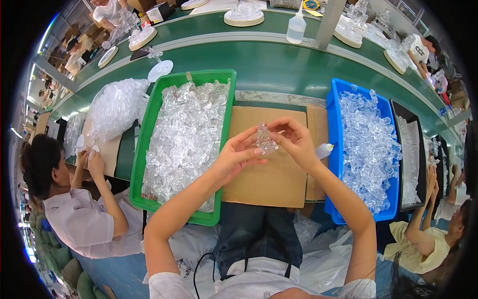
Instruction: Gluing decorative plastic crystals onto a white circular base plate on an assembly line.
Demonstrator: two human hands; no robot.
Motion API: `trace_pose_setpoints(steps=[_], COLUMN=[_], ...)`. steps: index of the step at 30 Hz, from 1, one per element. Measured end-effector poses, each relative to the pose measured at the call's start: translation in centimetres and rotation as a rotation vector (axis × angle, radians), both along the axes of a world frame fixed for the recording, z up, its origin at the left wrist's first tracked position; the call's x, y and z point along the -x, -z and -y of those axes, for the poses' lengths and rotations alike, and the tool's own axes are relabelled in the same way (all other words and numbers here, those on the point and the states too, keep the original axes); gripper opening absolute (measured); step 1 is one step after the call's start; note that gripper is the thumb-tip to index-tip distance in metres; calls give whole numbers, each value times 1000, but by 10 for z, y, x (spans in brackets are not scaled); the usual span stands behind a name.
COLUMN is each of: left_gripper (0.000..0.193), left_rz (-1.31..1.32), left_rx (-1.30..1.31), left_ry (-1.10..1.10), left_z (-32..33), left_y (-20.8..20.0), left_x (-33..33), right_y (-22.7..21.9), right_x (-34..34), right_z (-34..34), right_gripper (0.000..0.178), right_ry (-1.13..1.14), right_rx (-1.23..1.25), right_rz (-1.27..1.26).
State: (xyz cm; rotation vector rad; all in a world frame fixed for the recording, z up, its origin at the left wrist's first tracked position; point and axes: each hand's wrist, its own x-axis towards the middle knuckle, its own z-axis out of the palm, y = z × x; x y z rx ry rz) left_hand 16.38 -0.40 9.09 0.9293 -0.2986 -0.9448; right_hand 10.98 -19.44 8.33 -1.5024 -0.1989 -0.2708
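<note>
Both my hands meet over a sheet of brown cardboard (279, 184), holding one small clear plastic figurine (266, 141) upright between them. My left hand (238, 153) has its thumb and fingers closed round the figurine's left side. From the other side, the thumb and fingertips of my right hand (295, 138) pinch its upper part. A green bin (225, 119) heaped with clear plastic pieces stands to the left. On the right is a blue bin (334, 129), full of similar pieces with a bluish look.
A small squeeze bottle (324, 150) lies beside the blue bin. Past it stands a black tray (419, 164). Clear plastic bags (117, 107) sit left of the green bin. Behind runs a green conveyor belt (279, 62) with a larger bottle (297, 29) beyond. Co-workers sit on both sides.
</note>
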Motion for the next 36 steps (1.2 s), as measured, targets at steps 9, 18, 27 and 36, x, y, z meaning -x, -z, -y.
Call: trace_pose_setpoints(steps=[9, 18, 27, 36], left_gripper=[65, 66, 61, 64], left_rz=[-16, -25, 10, -6], left_rx=[-5, -9, -18, -26], left_ry=[7, 19, 19, 16], left_z=[0, -1, -1, 0], left_y=[-1, -4, -3, 1], left_x=[0, 0, 0, -1], right_y=[-3, -3, -3, -2], right_x=[1, 2, 3, 2], right_z=[0, 1, 2, 3], right_gripper=[22, 23, 24, 25], right_ry=[-18, -20, 5, 9], right_rx=[-19, 8, 69, 83], right_rz=[-34, -72, -95, -88])
